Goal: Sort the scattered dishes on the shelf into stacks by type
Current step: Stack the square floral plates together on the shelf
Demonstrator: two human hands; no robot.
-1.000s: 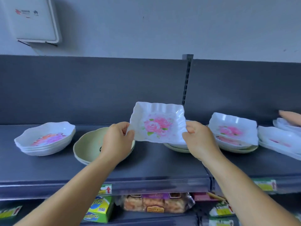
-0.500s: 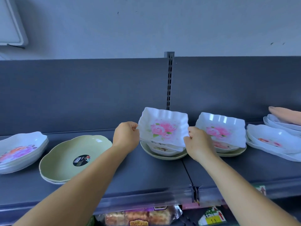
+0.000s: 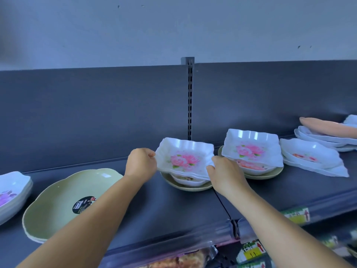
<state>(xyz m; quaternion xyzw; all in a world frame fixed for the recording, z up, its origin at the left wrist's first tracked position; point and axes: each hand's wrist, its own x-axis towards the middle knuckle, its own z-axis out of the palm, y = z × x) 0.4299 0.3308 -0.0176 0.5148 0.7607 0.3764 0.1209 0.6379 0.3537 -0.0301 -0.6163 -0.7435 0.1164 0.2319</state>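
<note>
While the left hand [image 3: 142,163] and right hand [image 3: 225,172] pinched opposite rims of the square rose dish [image 3: 184,159] above a mismatched pile [image 3: 188,182] on the shelf [image 3: 154,206], it probably needed level carrying to matching dishes.

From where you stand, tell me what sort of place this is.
Most likely a shop aisle. The dark shelf has price tags on its front edge, the green plate carries a product sticker, and packaged goods sit on the shelf below.

I have both bare forearms stretched forward, left hand [image 3: 140,163] curled at left, right hand [image 3: 225,172] curled at right, each pinching an edge between thumb and fingers.
</note>
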